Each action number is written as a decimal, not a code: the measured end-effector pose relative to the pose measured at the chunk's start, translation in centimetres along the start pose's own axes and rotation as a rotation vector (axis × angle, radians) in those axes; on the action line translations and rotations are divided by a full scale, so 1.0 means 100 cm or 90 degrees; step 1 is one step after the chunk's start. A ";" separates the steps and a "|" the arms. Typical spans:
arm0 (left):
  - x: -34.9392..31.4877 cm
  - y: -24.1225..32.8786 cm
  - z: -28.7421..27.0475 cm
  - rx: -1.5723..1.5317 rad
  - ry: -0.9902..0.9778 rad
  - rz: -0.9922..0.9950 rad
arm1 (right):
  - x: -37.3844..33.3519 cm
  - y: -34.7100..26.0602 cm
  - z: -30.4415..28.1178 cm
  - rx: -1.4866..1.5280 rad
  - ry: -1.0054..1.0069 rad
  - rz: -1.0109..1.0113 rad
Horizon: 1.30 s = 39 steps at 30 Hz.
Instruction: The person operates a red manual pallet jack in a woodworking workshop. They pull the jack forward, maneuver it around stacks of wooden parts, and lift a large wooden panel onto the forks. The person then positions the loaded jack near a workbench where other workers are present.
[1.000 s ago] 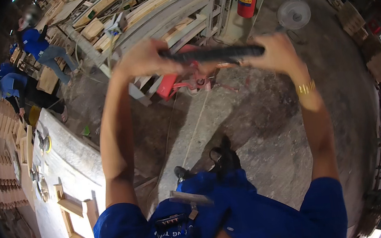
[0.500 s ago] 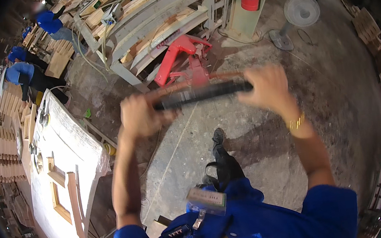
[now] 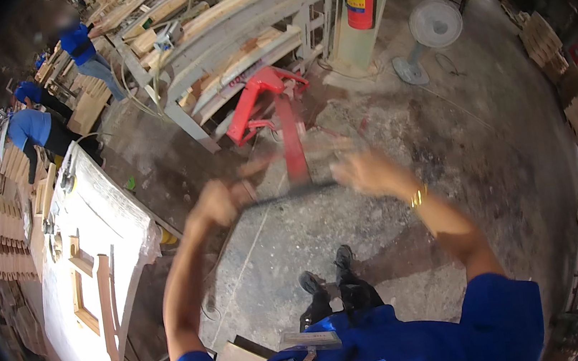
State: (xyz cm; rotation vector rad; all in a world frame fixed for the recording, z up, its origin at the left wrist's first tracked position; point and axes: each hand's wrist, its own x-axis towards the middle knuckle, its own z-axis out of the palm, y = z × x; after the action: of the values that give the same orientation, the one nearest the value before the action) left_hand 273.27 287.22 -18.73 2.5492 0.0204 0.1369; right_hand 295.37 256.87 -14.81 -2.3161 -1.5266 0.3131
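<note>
A red pallet jack point(image 3: 291, 137) stands in front of me, its shaft leaning towards me. At the near end of the shaft is a dark handle bar point(image 3: 291, 194), smeared by motion. My left hand point(image 3: 218, 201) is closed at the bar's left end. The right end is in the grip of my right hand point(image 3: 369, 173), which has a gold bracelet on its wrist. Both hands are blurred, so single fingers are hard to make out.
Beyond the jack stands a grey metal rack point(image 3: 236, 42) loaded with wooden boards. A fire extinguisher point(image 3: 360, 2) hangs on a post, with a fan point(image 3: 434, 24) to its right. At left, a wrapped table point(image 3: 122, 230) holds a wooden frame point(image 3: 87, 299). Several people work at far left.
The handle bar and both my hands have come down, closer to my body. My feet now stand side by side. The jack's red shaft shows longer than before.
</note>
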 end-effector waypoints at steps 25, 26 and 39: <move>0.067 -0.022 -0.096 0.022 0.315 -0.071 | 0.097 0.033 -0.097 0.033 0.185 0.024; 0.071 -0.008 -0.104 -0.127 0.414 -0.146 | 0.106 0.033 -0.108 0.086 0.245 0.065; -0.060 -0.063 0.133 0.041 -0.019 -0.089 | -0.074 0.055 0.104 0.060 0.127 -0.040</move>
State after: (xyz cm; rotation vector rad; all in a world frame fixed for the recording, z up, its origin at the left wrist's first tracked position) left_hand 268.78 284.83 -33.78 2.6042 0.1941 0.0445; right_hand 293.25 249.78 -26.62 -2.1506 -1.4510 0.1308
